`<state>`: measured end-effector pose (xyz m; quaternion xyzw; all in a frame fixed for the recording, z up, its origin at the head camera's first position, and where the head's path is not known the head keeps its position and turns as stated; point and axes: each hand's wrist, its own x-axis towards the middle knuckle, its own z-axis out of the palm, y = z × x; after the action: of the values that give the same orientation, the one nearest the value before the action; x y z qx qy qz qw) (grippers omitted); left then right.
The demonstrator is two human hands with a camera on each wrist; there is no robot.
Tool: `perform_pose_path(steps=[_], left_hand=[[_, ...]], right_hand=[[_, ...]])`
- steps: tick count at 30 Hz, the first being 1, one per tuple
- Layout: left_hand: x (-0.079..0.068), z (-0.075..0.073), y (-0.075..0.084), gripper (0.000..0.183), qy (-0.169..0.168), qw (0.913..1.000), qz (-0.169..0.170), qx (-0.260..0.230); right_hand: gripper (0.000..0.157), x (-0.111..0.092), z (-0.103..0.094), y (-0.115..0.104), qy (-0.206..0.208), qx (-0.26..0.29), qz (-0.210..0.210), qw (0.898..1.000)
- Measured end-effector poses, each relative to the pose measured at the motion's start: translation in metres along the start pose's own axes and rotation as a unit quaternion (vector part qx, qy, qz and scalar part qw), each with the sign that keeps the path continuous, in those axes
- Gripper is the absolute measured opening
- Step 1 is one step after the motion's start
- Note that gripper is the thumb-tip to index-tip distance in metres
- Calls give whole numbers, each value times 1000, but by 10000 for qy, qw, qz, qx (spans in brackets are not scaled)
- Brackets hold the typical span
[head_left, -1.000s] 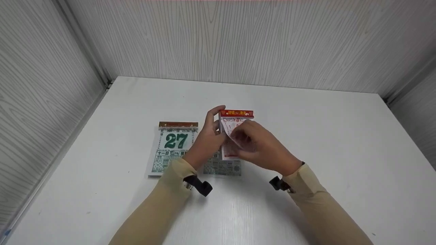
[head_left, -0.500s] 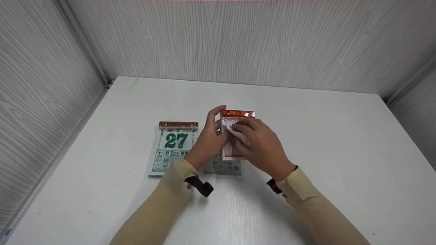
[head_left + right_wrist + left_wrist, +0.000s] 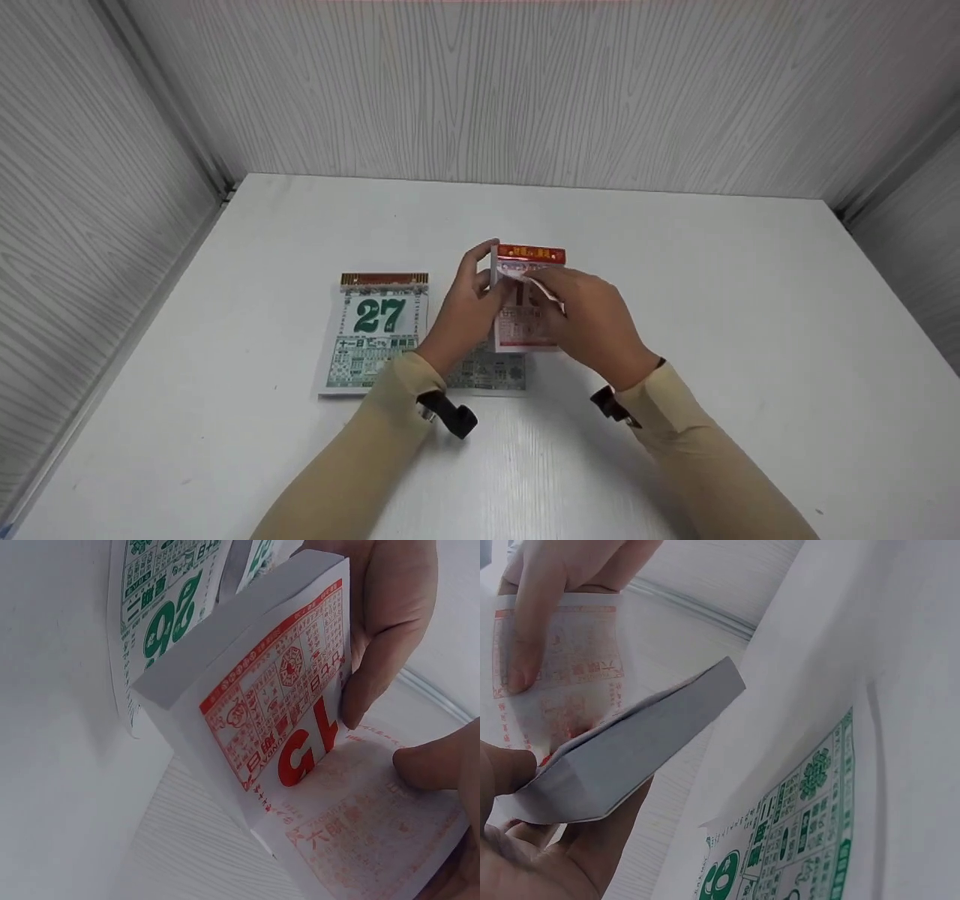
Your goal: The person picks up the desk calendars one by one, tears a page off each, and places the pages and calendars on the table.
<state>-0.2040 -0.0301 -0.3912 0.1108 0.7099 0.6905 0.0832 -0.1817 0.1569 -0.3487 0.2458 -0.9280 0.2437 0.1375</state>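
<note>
My left hand [image 3: 463, 321] grips a small tear-off calendar [image 3: 525, 334] by its left edge, holding it tilted up. It has a red and gold header and red print. A large red 15 shows on its page in the right wrist view. With thumb and fingers, my right hand [image 3: 601, 321] pinches its top sheet [image 3: 367, 821], folded up toward the header. That thin sheet is still joined near the top, with its print showing through. In the left wrist view, the calendar's thick grey-white page block [image 3: 652, 735] lies between my left thumb and fingers.
A larger calendar with a green 27 [image 3: 381, 315] lies flat on the white table [image 3: 712, 300], left of my hands. Beside it, partly under my left hand, lies another green-printed calendar [image 3: 487, 373]. Pale wood-grain panels [image 3: 525, 90] enclose the back and sides.
The top sheet's lower part has been lifted and folded up by my right hand, uncovering more of the page beneath. My left hand keeps its grip. The head view has shifted slightly.
</note>
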Motion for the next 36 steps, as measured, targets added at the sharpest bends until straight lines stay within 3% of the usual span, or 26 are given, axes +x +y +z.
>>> perform_pose_path(steps=[6, 16, 24, 36], left_hand=[[-1, 2, -4, 59, -208, 9996, 187, 92], [-3, 1, -4, 61, -401, 9991, 49, -148], [0, 4, -3, 58, -300, 9994, -162, 95], [-2, 3, -3, 56, -242, 9997, 90, 27]], right_hand=[[19, 1, 2, 3, 20, -57, -100, 9999], [16, 2, 2, 8, -18, -69, -143, 9999], [17, 2, -5, 14, 33, 153, -15, 9999], [21, 3, -8, 15, 8, 303, 117, 9995]])
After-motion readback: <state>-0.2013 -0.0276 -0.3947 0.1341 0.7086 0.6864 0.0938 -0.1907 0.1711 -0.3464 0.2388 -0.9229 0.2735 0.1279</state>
